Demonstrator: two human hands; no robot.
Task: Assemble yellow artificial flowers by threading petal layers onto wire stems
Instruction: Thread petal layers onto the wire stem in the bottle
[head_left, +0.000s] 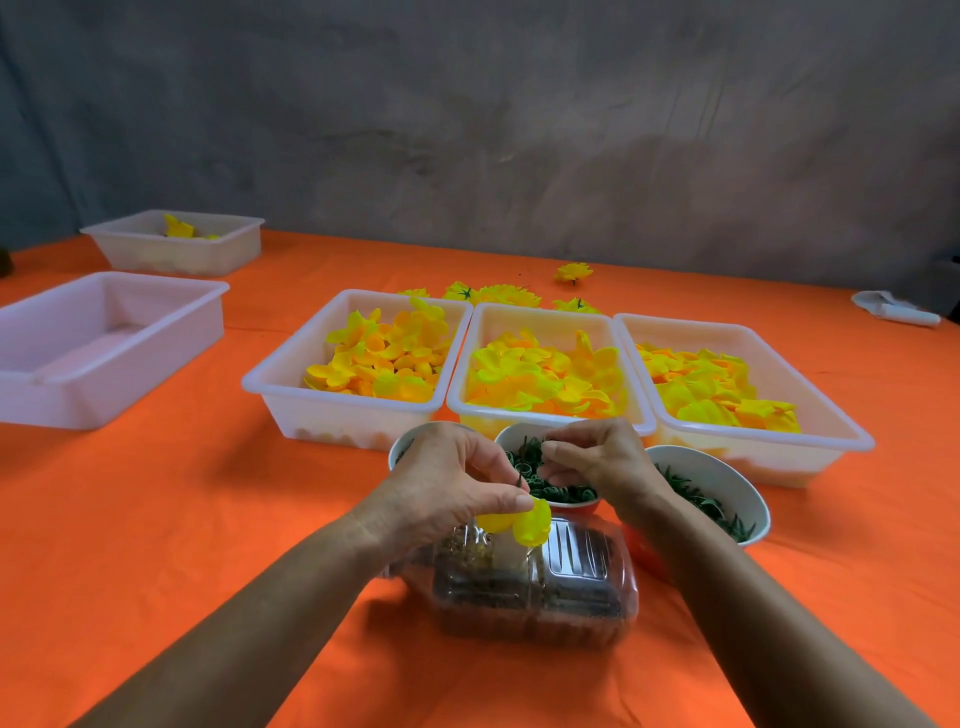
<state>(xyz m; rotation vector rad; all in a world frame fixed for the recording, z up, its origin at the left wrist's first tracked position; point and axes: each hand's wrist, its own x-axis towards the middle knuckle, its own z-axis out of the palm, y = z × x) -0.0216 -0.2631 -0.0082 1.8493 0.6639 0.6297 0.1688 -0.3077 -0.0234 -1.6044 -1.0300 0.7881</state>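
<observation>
Fingers (511, 501) of the left hand (447, 480) are pinching a yellow petal layer (531, 521) and a thin dark wire stem (518, 480), just above the clear plastic clamshell box (545, 582). Right hand (597, 457) fingertips are pinching something small and green over the middle bowl (511, 434). Judging by the three full petal trays (260, 382) and few finished flowers (506, 295) lying beyond, most assembly is remaining; this bloom is looking cupped, thin, barely begun.
</observation>
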